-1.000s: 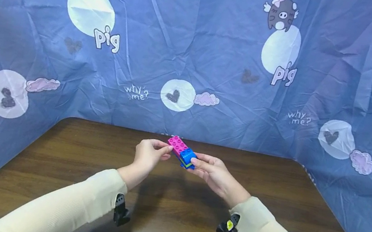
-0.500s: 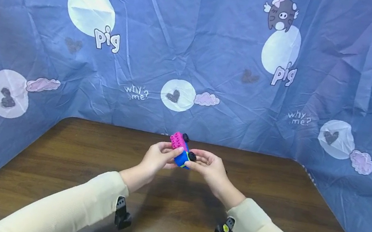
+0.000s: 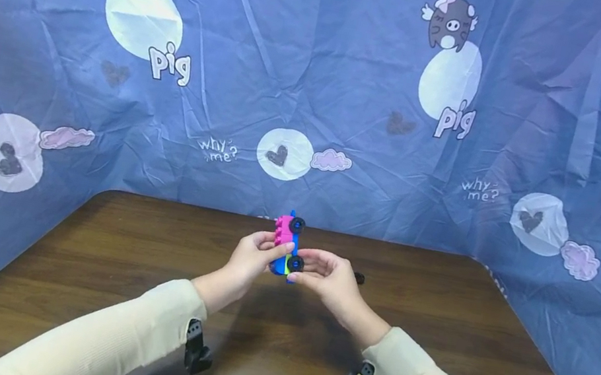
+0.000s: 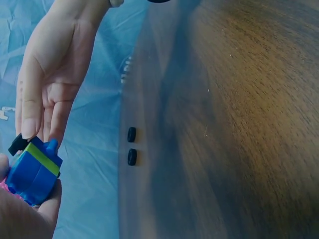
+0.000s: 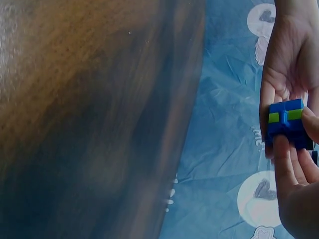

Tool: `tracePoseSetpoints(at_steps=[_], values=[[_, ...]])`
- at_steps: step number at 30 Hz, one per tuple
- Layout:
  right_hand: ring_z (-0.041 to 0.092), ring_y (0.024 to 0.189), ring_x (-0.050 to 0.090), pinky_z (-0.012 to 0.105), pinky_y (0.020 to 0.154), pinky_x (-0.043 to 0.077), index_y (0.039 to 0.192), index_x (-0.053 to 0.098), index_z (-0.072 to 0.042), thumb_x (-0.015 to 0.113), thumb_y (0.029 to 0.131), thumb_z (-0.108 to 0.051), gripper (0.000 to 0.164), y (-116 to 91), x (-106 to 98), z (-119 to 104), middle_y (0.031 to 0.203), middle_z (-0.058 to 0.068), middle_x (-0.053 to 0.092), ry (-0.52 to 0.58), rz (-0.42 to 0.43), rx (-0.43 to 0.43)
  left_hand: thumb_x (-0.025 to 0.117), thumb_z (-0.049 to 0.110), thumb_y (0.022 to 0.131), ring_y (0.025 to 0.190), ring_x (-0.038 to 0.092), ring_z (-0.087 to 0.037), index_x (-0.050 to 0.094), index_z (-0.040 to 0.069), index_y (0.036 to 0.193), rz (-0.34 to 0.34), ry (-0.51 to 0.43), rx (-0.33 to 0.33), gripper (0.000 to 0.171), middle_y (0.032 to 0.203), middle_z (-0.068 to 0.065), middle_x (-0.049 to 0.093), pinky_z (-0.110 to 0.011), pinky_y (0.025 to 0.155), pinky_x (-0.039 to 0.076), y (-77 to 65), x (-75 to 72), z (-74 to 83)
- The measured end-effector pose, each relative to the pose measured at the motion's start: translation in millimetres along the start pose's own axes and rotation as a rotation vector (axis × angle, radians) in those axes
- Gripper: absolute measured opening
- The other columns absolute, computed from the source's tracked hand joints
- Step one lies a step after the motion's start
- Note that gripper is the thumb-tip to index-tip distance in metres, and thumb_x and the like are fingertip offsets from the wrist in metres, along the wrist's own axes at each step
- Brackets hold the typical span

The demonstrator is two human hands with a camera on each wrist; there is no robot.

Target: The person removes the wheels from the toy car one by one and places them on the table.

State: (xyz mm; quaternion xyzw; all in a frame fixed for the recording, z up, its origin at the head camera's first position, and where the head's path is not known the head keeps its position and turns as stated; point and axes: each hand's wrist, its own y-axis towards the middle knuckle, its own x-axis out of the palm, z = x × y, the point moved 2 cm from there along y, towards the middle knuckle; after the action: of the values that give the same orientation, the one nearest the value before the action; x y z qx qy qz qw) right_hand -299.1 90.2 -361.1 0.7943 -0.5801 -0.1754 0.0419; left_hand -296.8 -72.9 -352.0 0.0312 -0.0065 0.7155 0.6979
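A small block-built toy car (image 3: 281, 263) is held up over the table, tilted so its wheeled side shows. It has a pink studded brick (image 3: 285, 229), blue parts and a lime-green stripe (image 4: 42, 158). My left hand (image 3: 246, 260) grips its body from the left, thumb across the side. My right hand (image 3: 333, 280) pinches the near black wheel (image 3: 295, 264) between thumb and fingers. A second wheel (image 3: 297, 225) sits at the far end. In the right wrist view the car's blue and green end (image 5: 285, 119) lies between both hands; its far side is hidden.
Loose black tyres (image 4: 131, 134) lie near the far edge of the wooden table (image 3: 132, 319); one tyre (image 3: 359, 278) shows behind my right hand. A blue printed cloth (image 3: 307, 81) hangs around the back and sides. Each wrist carries a black camera (image 3: 198, 347).
The car has turned from studs up to wheels facing right. My left hand has shifted from the pink brick's edge to around the body; my right fingers have moved onto the near wheel.
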Motion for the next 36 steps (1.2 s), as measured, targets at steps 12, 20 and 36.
tracePoseSetpoints(at_steps=[12, 20, 36], values=[[0.007, 0.085, 0.068, 0.023, 0.079, 0.056, 0.113, 0.063, 0.011, 0.076, 0.078, 0.002, 0.038, -4, 7, -3, 0.106, 0.025, 0.069, 0.032, -0.083, -0.039, 0.071, 0.014, 0.087, 0.098, 0.062, -0.016, 0.060, -0.006, 0.122, 0.014, 0.121, 0.033, 0.042, 0.113, -0.021, 0.067, -0.027, 0.088, 0.050, -1.1, -8.1, -1.7], [0.007, 0.085, 0.070, 0.026, 0.080, 0.056, 0.112, 0.064, 0.008, 0.073, 0.084, -0.005, 0.033, 0, -2, -7, 0.106, 0.021, 0.071, 0.056, -0.072, -0.009, 0.072, 0.014, 0.085, 0.088, 0.062, -0.010, 0.065, -0.005, 0.115, -0.020, 0.206, 0.102, 0.037, 0.107, -0.018, 0.070, -0.023, 0.080, 0.049, -2.8, -12.4, 2.3], [0.020, 0.070, 0.071, 0.056, 0.078, 0.053, 0.097, 0.060, 0.012, 0.066, 0.091, -0.008, 0.022, 6, -14, -16, 0.084, 0.021, 0.072, 0.113, -0.121, 0.025, 0.075, 0.025, 0.084, 0.069, 0.060, -0.008, 0.069, 0.000, 0.112, -0.122, 0.396, 0.159, 0.037, 0.095, -0.012, 0.072, -0.023, 0.059, 0.050, -2.5, -15.0, 7.2]])
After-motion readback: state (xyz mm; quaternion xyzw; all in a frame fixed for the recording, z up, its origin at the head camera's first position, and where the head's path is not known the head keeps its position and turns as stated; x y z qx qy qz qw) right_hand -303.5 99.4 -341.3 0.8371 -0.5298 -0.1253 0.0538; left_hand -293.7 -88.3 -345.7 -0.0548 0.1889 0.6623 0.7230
